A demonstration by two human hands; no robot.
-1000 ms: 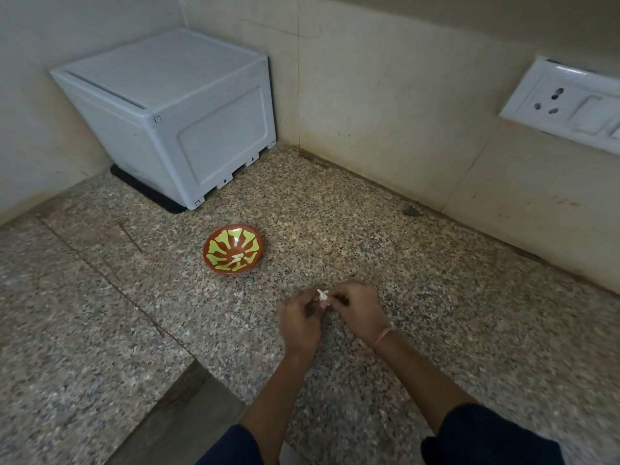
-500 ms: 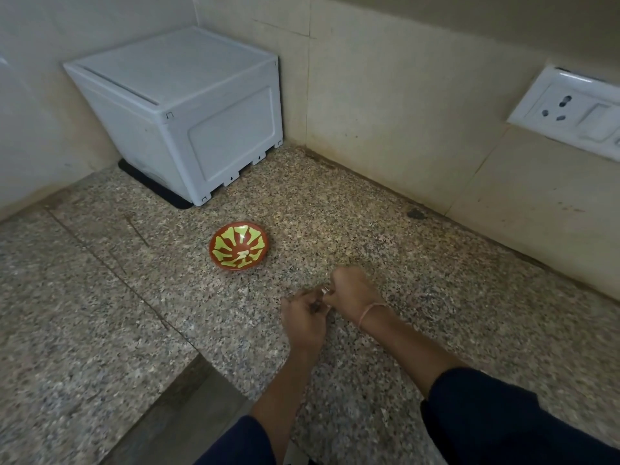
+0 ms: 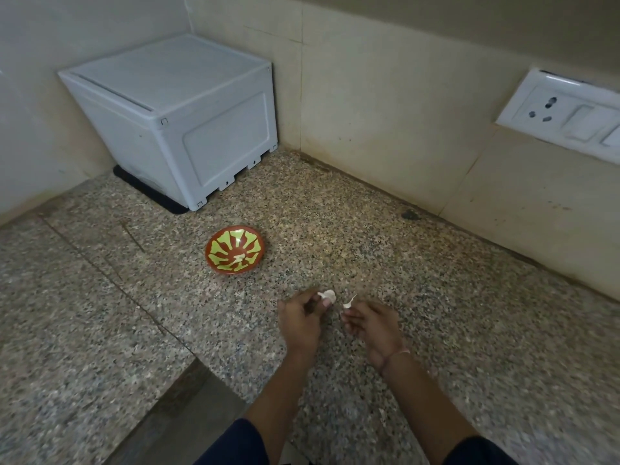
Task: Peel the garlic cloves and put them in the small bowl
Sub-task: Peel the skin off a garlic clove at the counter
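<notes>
A small brown bowl (image 3: pixel 236 250) with a green flower pattern sits on the speckled granite counter (image 3: pixel 369 263). A pale piece, perhaps a garlic clove, lies inside it. In front of the bowl, my left hand (image 3: pixel 300 318) pinches a white garlic clove (image 3: pixel 328 296) at its fingertips. My right hand (image 3: pixel 370 325) is a short gap to the right and pinches a thin strip of garlic skin (image 3: pixel 349 302). The two hands do not touch.
A white plastic box (image 3: pixel 174 119) on a dark mat stands in the back left corner against the tiled walls. A white socket and switch plate (image 3: pixel 563 117) is on the right wall. The counter's front edge drops off near my left forearm.
My hands were joined around the clove; now they have pulled apart, the right hand taking a strip of skin away to the right. The view has shifted slightly.
</notes>
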